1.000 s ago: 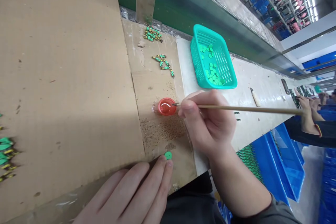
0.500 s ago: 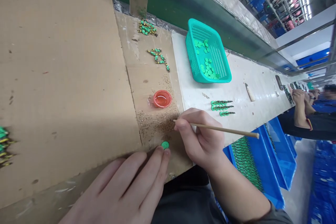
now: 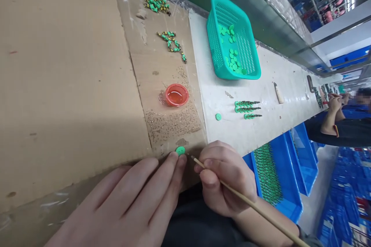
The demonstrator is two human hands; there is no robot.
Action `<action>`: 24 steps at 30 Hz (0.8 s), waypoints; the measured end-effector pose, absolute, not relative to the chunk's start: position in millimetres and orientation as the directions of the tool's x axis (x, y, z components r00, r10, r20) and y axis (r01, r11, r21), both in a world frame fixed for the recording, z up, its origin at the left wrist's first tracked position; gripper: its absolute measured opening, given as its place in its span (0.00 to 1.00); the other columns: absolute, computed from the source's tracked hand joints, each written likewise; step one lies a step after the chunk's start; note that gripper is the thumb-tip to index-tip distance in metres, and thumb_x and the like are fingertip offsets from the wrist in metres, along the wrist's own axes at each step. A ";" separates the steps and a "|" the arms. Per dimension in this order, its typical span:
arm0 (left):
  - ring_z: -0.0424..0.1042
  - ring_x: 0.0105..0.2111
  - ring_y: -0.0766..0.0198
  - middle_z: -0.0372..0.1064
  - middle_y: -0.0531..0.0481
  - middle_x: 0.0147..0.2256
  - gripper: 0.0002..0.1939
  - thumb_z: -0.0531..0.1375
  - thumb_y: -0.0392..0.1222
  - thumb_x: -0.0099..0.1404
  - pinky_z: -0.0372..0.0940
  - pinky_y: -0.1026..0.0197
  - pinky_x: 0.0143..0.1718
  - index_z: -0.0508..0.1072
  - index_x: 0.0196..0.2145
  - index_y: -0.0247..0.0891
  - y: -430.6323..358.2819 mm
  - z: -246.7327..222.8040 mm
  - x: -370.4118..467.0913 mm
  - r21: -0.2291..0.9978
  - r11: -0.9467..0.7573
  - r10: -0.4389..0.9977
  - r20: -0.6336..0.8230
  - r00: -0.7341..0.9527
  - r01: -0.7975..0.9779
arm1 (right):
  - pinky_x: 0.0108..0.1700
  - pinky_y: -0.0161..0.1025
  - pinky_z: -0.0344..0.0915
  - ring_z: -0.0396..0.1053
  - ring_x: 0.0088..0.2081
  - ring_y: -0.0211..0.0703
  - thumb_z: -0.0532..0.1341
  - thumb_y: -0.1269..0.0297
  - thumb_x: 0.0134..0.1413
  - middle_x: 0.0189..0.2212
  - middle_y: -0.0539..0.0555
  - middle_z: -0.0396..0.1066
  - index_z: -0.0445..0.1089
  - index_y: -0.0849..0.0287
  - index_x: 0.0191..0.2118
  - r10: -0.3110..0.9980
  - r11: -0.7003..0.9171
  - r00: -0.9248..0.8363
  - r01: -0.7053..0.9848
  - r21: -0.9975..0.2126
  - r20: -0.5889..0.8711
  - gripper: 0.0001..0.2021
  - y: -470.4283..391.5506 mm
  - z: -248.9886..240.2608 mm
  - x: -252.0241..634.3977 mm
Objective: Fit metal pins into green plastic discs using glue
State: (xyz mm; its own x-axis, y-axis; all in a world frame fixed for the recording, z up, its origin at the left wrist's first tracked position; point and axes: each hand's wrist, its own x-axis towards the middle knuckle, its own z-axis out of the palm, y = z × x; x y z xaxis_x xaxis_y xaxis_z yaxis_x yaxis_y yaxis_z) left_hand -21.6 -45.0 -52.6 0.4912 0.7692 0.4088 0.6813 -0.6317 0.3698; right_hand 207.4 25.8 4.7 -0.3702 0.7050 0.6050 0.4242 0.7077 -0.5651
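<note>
At the fingertips of my left hand (image 3: 139, 197) is a small green button-like disc (image 3: 180, 150), held at its near edge. My right hand (image 3: 228, 177) pinches a thin wooden stick (image 3: 249, 200). The stick's fine tip is just right of the disc, a small gap away. Beyond both hands, tiny brownish beads (image 3: 171, 123) are scattered over cardboard. A small red cup (image 3: 176, 95) with liquid in it stands past the beads. Another green disc (image 3: 218, 116) lies alone on the white surface to the right.
A turquoise basket (image 3: 213, 46) with green discs stands at the back. Rows of green pieces with dark tips (image 3: 247, 107) and a knife-like tool (image 3: 278, 93) lie right. Green-and-yellow pieces (image 3: 156, 2) are piled far off. Blue bins (image 3: 285, 166) and a co-worker (image 3: 348, 123) are further right.
My right hand has drawn the stick back from the beads toward me, its tip now beside the disc. My left hand still holds the disc. A lone green disc now shows on the white surface.
</note>
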 end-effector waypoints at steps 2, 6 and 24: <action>0.77 0.65 0.40 0.71 0.43 0.73 0.28 0.64 0.34 0.74 0.74 0.37 0.65 0.75 0.69 0.44 -44.0 -51.6 -21.7 0.264 -0.676 0.723 0.418 0.549 0.688 | 0.30 0.41 0.79 0.76 0.29 0.43 0.60 0.70 0.79 0.29 0.52 0.76 0.72 0.57 0.54 0.708 0.705 -0.375 0.436 -0.560 0.599 0.06 26.7 4.1 206.8; 0.77 0.66 0.40 0.72 0.43 0.72 0.28 0.65 0.33 0.73 0.72 0.37 0.67 0.76 0.69 0.44 -44.0 -50.5 -21.6 0.305 -0.660 0.741 0.415 0.528 0.686 | 0.30 0.41 0.80 0.76 0.29 0.42 0.60 0.70 0.79 0.29 0.52 0.77 0.72 0.56 0.50 0.704 0.708 -0.375 0.443 -0.550 0.604 0.04 28.3 3.3 206.2; 0.75 0.65 0.41 0.71 0.40 0.71 0.23 0.62 0.42 0.79 0.68 0.38 0.67 0.76 0.68 0.38 -41.3 -47.3 -15.3 0.371 -0.657 0.746 0.444 0.496 0.656 | 0.31 0.41 0.79 0.76 0.30 0.42 0.60 0.71 0.79 0.29 0.55 0.77 0.73 0.61 0.44 0.726 0.687 -0.371 0.430 -0.586 0.579 0.07 27.2 1.2 203.7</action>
State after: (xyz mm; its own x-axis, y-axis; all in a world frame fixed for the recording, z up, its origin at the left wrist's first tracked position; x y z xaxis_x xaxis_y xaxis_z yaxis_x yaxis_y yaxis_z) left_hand -15.3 -41.3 -47.3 0.4963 0.7458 0.4443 0.6560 -0.6574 0.3707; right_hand 203.7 27.2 1.2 -0.3712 0.7260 0.5790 0.4304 0.6870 -0.5855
